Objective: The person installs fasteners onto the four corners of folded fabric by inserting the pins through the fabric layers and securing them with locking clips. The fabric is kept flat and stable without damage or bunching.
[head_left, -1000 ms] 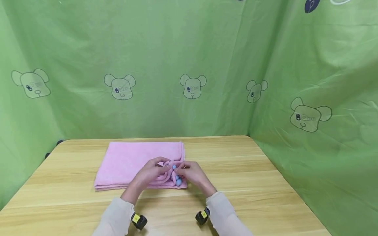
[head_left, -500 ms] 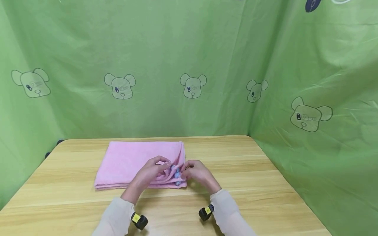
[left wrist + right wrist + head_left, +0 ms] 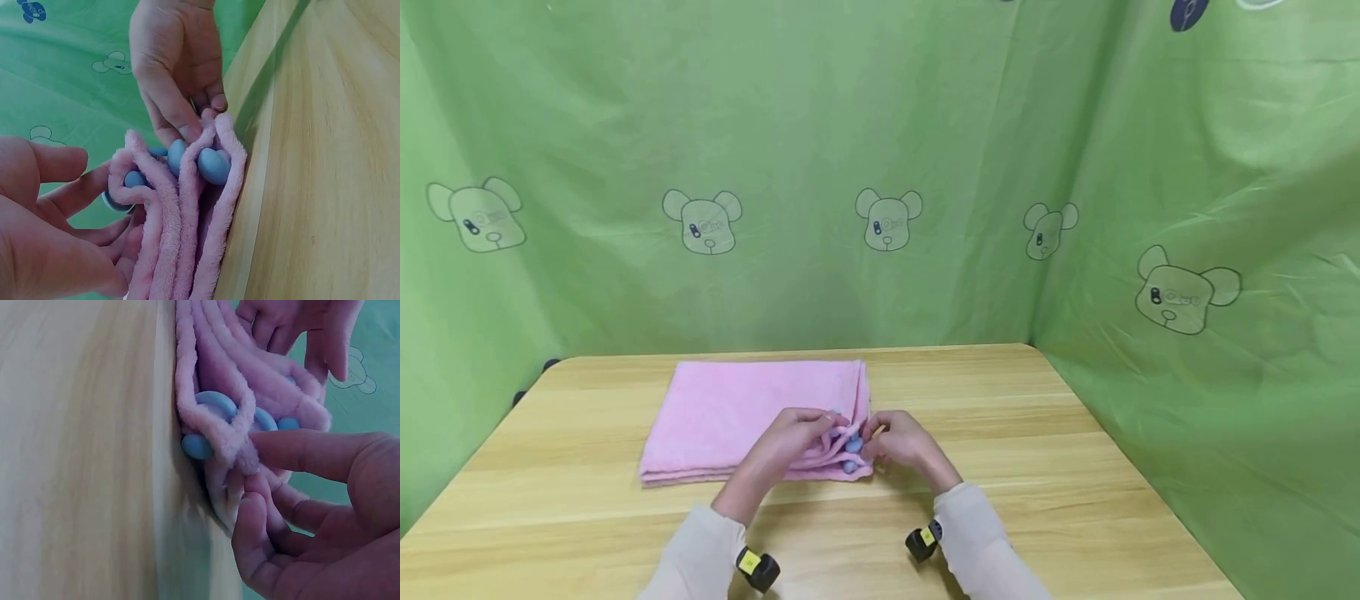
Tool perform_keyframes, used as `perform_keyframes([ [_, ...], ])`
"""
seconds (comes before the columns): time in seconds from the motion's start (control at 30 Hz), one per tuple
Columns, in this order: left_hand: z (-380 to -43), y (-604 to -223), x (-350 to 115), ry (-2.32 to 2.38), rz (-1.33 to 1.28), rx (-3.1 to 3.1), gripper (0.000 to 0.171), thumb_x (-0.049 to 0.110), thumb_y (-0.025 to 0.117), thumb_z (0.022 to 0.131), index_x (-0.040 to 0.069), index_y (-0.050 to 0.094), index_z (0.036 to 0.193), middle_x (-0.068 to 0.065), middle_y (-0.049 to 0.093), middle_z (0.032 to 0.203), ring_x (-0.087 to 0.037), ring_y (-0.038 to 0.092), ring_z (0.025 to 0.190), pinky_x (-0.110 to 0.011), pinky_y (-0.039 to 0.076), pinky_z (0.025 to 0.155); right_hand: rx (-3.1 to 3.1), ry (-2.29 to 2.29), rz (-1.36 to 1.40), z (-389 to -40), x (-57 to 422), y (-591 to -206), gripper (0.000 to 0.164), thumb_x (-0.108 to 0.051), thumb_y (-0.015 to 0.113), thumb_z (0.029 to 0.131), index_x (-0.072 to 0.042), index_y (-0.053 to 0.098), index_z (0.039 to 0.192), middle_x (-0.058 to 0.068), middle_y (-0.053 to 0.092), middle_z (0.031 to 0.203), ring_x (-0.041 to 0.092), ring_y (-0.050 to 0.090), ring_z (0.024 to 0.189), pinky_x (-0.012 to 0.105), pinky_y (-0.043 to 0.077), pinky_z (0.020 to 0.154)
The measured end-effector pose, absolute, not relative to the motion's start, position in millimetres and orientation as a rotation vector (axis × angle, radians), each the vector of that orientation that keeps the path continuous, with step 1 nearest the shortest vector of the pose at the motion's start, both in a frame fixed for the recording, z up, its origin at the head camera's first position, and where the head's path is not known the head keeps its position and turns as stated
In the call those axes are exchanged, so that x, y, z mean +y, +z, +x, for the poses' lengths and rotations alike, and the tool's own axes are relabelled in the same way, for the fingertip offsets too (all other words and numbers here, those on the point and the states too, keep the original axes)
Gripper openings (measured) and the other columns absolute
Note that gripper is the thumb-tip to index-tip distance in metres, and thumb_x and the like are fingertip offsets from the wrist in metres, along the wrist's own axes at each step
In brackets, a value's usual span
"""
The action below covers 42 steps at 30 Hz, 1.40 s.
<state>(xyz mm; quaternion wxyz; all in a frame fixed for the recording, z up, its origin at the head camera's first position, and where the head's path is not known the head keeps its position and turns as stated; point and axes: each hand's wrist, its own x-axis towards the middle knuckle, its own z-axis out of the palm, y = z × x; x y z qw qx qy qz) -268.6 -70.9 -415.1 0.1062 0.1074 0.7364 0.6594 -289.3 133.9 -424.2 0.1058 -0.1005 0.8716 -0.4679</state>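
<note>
A folded pink plush towel [image 3: 752, 408] lies on the table, its near right corner bunched into upright folds. Several rounded blue pieces [image 3: 214, 167] poke out between those folds; in the right wrist view one looks like a curved blue band [image 3: 217, 403]. I cannot tell what they belong to. My left hand [image 3: 786, 437] touches the folds from the left with its fingertips, its thumb standing off the cloth in the left wrist view. On the other side, my right hand [image 3: 904, 439] pinches an edge of the towel between thumb and fingers. Cloth hides part of the blue pieces.
The wooden table [image 3: 1037, 467] extends around the towel. Green curtains [image 3: 790, 125] printed with bear faces surround its back and sides. A small black camera hangs under each wrist, the left camera [image 3: 763, 573] lower than the right camera [image 3: 920, 544].
My right hand moved a little right, drawing the folds with it. My left fingertips shifted slightly right over the folds, and different blue pieces now show. Most of the towel stayed in place.
</note>
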Motion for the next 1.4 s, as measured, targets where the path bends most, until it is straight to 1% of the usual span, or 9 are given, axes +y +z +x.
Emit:
perform_keyframes([
  [0.17, -268, -417, -70, 1.996, 0.3, 2.103, 0.025, 0.014, 0.055, 0.099, -0.004, 0.065, 0.113, -0.017, 0.064, 0.096, -0.023, 0.059, 0.081, -0.035, 0.052, 0.076, 2.55, -1.357, -0.337, -287, 133, -418, 0.03, -0.012, 0.079, 0.072, -0.005, 0.069, 0.099, 0.005, 0.065, 0.08, 0.028, 0.062, 0.072, 0.039, 0.054, 0.063],
  [0.3, -268, -418, -68, 2.085, 0.263, 2.064, 0.024, 0.01, 0.061, 0.095, -0.003, 0.057, 0.116, -0.02, 0.062, 0.099, -0.025, 0.062, 0.084, -0.04, 0.055, 0.078, 2.566, -1.375, -0.386, -285, 130, -417, 0.026, -0.016, 0.077, 0.076, -0.005, 0.071, 0.1, 0.005, 0.067, 0.083, 0.03, 0.062, 0.073, 0.037, 0.053, 0.062],
  [0.43, -268, -420, -66, 2.056, 0.228, 2.194, 0.047, 0.006, 0.067, 0.088, 0.004, 0.05, 0.132, -0.021, 0.061, 0.107, -0.028, 0.062, 0.09, -0.04, 0.055, 0.08, 2.621, -1.4, -0.382, -285, 126, -419, 0.025, -0.012, 0.076, 0.075, -0.006, 0.073, 0.099, 0.005, 0.067, 0.086, 0.022, 0.06, 0.073, 0.031, 0.05, 0.063],
  [0.53, -268, -420, -65, 2.02, 0.226, 2.254, 0.066, 0.0, 0.069, 0.082, 0.001, 0.042, 0.141, -0.024, 0.06, 0.112, -0.029, 0.062, 0.092, -0.04, 0.055, 0.083, 2.662, -1.453, -0.376, -284, 123, -421, 0.024, -0.006, 0.074, 0.072, -0.006, 0.074, 0.096, 0.007, 0.068, 0.084, 0.019, 0.06, 0.074, 0.031, 0.05, 0.066],
  [0.73, -268, -425, -60, 1.901, 0.251, 2.417, 0.074, -0.008, 0.076, 0.069, -0.004, 0.046, 0.136, -0.021, 0.063, 0.107, -0.025, 0.063, 0.089, -0.037, 0.056, 0.08, 2.714, -1.544, -0.358, -284, 121, -423, 0.018, 0.006, 0.067, 0.069, -0.003, 0.073, 0.084, 0.01, 0.069, 0.079, 0.022, 0.06, 0.076, 0.032, 0.05, 0.068],
  [0.93, -269, -427, -59, 1.869, 0.264, 2.534, 0.061, -0.012, 0.069, 0.071, -0.001, 0.053, 0.129, -0.015, 0.066, 0.102, -0.023, 0.063, 0.088, -0.036, 0.056, 0.077, 2.673, -1.538, -0.345, -284, 122, -421, 0.02, 0.009, 0.065, 0.069, 0.0, 0.071, 0.086, 0.013, 0.067, 0.08, 0.024, 0.061, 0.073, 0.028, 0.05, 0.062],
  [1.07, -268, -425, -60, 1.854, 0.265, 2.503, 0.06, -0.011, 0.068, 0.072, 0.0, 0.054, 0.129, -0.015, 0.066, 0.106, -0.023, 0.063, 0.089, -0.037, 0.056, 0.08, 2.6, -1.52, -0.342, -283, 126, -416, 0.013, 0.001, 0.06, 0.086, 0.005, 0.069, 0.094, 0.011, 0.067, 0.082, 0.019, 0.062, 0.072, 0.035, 0.056, 0.067],
  [1.17, -267, -422, -61, 1.839, 0.287, 2.472, 0.059, -0.008, 0.069, 0.073, 0.0, 0.054, 0.13, -0.016, 0.065, 0.109, -0.025, 0.063, 0.092, -0.039, 0.055, 0.082, 2.527, -1.514, -0.335, -284, 129, -411, 0.02, -0.011, 0.059, 0.095, 0.007, 0.066, 0.099, 0.011, 0.066, 0.085, 0.02, 0.063, 0.074, 0.043, 0.057, 0.074],
  [1.4, -262, -416, -58, 1.921, 0.327, 2.4, 0.023, 0.008, 0.066, 0.09, -0.001, 0.061, 0.111, -0.017, 0.066, 0.099, -0.028, 0.064, 0.089, -0.043, 0.055, 0.081, 2.489, -1.443, -0.36, -286, 132, -414, 0.025, -0.005, 0.071, 0.08, 0.005, 0.064, 0.101, 0.011, 0.066, 0.085, 0.024, 0.065, 0.074, 0.044, 0.057, 0.074],
])
